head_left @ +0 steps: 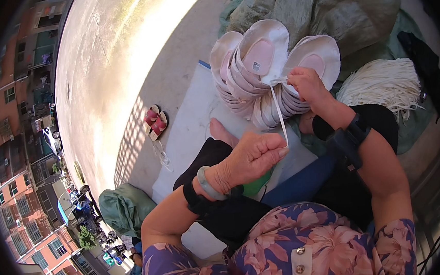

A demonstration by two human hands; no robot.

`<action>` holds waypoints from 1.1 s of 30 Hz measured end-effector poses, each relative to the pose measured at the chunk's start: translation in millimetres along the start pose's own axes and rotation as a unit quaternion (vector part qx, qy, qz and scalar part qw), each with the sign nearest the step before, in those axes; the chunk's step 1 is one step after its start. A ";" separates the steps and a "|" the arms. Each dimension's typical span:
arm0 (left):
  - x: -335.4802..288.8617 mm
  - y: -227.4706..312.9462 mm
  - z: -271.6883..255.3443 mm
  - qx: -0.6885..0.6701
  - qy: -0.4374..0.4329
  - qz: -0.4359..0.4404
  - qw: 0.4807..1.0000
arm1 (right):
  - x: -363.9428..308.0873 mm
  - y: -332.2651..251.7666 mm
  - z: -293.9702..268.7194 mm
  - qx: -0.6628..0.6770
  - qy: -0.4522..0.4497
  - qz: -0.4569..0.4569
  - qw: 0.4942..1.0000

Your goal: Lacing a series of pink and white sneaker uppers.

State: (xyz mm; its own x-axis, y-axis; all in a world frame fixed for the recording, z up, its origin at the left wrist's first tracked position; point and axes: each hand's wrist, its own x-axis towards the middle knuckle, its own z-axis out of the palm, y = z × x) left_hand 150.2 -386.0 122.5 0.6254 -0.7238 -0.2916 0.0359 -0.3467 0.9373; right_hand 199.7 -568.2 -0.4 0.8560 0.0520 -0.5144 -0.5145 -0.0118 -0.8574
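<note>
Holding one white cord [279,113] taut between closed fingers, with the left hand [255,155] at centre and the right hand [307,84] higher, right of centre. Just beyond, at upper centre, bending against white shoes [260,57], nested in stacks with three uppermost; cannot count the rest. Farther right, hemmed in by one bundle of pale strips [379,86]. Left of centre, near two red sandals [160,122]. Crowded behind, at upper right, by bulky sacks [347,13].
</note>
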 end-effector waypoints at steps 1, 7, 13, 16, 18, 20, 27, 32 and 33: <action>-10.6 33.5 -4.8 -0.032 -0.024 0.011 0.999 | -4.2 -3.6 -3.0 -0.002 0.001 -0.003 1.000; -79.3 98.7 -1.8 -0.135 0.027 0.131 0.982 | -17.0 -4.7 -9.4 0.159 -0.108 0.071 0.979; -84.8 110.7 19.2 0.000 -0.073 0.105 0.992 | -19.9 11.4 -4.4 0.132 -0.094 0.008 0.987; -63.1 95.5 14.4 -0.015 -0.001 0.089 0.996 | -14.7 20.6 0.1 0.089 -0.071 0.070 0.991; -44.2 97.5 -1.1 -0.020 -0.003 0.053 0.998 | -0.3 31.9 -2.4 0.033 -0.069 0.064 0.995; -21.0 93.6 -15.3 -0.135 0.087 -0.006 0.987 | 14.5 35.8 -6.0 -0.051 -0.068 0.067 0.994; 51.5 63.0 -66.4 -0.271 0.135 0.072 0.950 | 81.0 72.6 3.1 -0.218 -0.001 -0.077 0.973; 84.4 61.5 -57.4 -0.089 0.054 0.180 0.978 | 97.5 92.7 21.1 -0.354 -0.009 -0.057 0.933; 92.8 58.5 -56.0 0.027 0.004 0.268 0.963 | 99.1 97.4 23.0 -0.336 -0.010 -0.062 0.940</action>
State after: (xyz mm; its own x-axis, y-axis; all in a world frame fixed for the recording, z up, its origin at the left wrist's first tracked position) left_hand 254.0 -440.0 161.0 0.5493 -0.8026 0.2326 -0.3337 0.0445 0.9416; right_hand 233.3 -541.2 -134.5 0.9026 0.1128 -0.4155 -0.2576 -0.6317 -0.7312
